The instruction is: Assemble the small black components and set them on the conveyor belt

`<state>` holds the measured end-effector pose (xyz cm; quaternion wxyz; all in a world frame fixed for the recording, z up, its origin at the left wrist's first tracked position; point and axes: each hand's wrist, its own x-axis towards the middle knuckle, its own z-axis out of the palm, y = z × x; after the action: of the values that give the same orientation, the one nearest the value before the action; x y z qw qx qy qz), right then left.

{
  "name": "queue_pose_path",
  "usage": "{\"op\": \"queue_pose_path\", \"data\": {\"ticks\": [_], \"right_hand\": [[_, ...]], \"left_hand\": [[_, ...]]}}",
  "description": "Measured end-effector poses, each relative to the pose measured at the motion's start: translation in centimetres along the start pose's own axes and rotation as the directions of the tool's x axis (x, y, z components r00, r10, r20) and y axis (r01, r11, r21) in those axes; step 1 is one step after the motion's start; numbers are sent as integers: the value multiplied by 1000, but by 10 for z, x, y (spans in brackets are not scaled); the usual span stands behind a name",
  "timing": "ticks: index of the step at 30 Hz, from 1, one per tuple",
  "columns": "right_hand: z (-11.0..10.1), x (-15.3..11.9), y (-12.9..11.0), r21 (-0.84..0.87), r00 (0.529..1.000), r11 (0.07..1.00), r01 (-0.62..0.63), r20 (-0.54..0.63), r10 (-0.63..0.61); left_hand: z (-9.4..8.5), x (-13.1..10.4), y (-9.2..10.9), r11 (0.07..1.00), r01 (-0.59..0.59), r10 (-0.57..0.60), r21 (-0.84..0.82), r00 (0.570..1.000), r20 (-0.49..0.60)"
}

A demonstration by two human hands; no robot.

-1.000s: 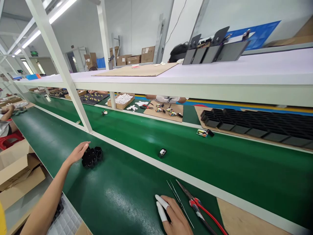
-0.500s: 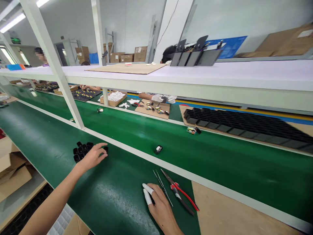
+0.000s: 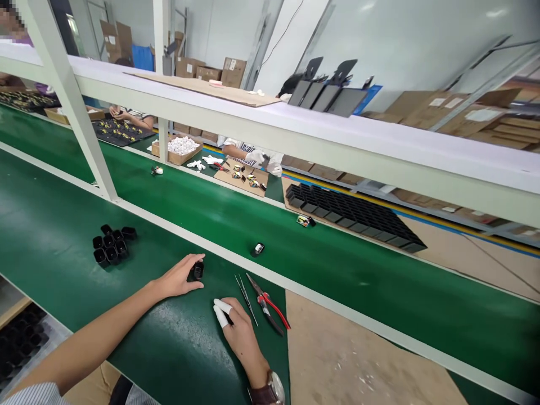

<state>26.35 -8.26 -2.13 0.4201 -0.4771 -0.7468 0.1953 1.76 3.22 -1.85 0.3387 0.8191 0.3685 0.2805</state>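
My left hand (image 3: 179, 277) curves its thumb and fingers round a small black plastic housing (image 3: 198, 271) on the green bench. Farther left stands a cluster of similar black housings (image 3: 110, 247), with open tops. My right hand (image 3: 240, 326) rests on the bench, white finger cots (image 3: 221, 312) on two digits, which are slightly apart with nothing seen between them. Just beyond it lie metal tweezers (image 3: 247, 301) and long-nose pliers (image 3: 266, 305) with red and black handles.
A green conveyor belt (image 3: 202, 208) runs behind a white rail, carrying a black housing with a white part (image 3: 258, 248) and a small wired board (image 3: 302, 221). Brown board (image 3: 337, 343) lies at right. A white shelf post (image 3: 84, 124) rises at left. Across, gloved hands (image 3: 264, 160) work near rows of black housings (image 3: 350, 216).
My left hand has moved right and closer to my right hand, bringing the single black housing away from the cluster. The view has shifted; my right hand stays beside the tweezers.
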Motion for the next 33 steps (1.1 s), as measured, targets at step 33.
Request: {"op": "queue_pose_path", "data": {"ticks": [33], "right_hand": [[23,52,10,710,842,567,-417,68,535]], "left_hand": [[-18,6,4,864,199,-413,-462,806,-425]]}}
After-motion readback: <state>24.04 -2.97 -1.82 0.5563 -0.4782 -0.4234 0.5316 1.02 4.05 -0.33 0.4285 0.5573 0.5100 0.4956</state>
